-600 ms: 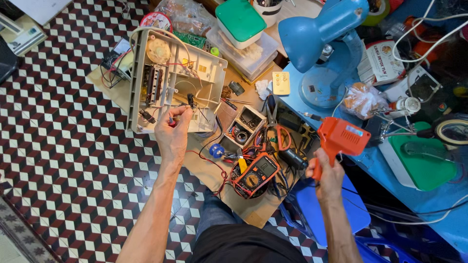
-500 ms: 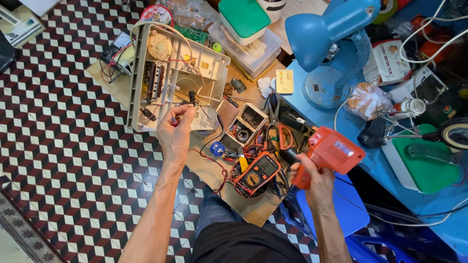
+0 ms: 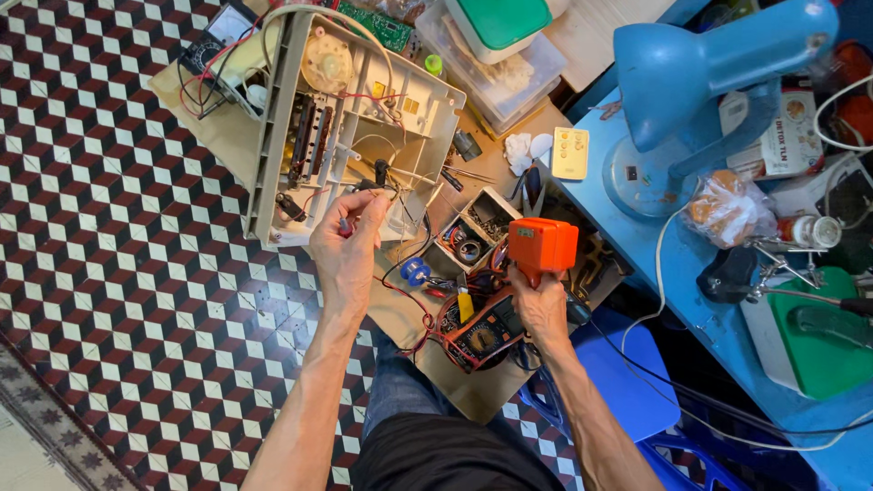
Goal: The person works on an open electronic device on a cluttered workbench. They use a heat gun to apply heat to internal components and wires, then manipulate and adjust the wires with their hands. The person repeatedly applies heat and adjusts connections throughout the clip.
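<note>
Around us a blue lamp (image 3: 718, 64) stands on the blue table (image 3: 691, 273) to the right, a green-lidded box (image 3: 500, 23) lies at the top, and a small parts tray (image 3: 477, 227) and a multimeter (image 3: 482, 336) sit on brown cardboard (image 3: 409, 318) between our arms, with red wires tangled about them. Our left hand (image 3: 346, 245) pinches a small red-handled tool over the open grey casing (image 3: 355, 127) on the tiled floor (image 3: 109, 273), its coils and wiring exposed. Our right hand (image 3: 541, 305) grips an orange gun-shaped tool (image 3: 541, 245), upright above the multimeter
</note>
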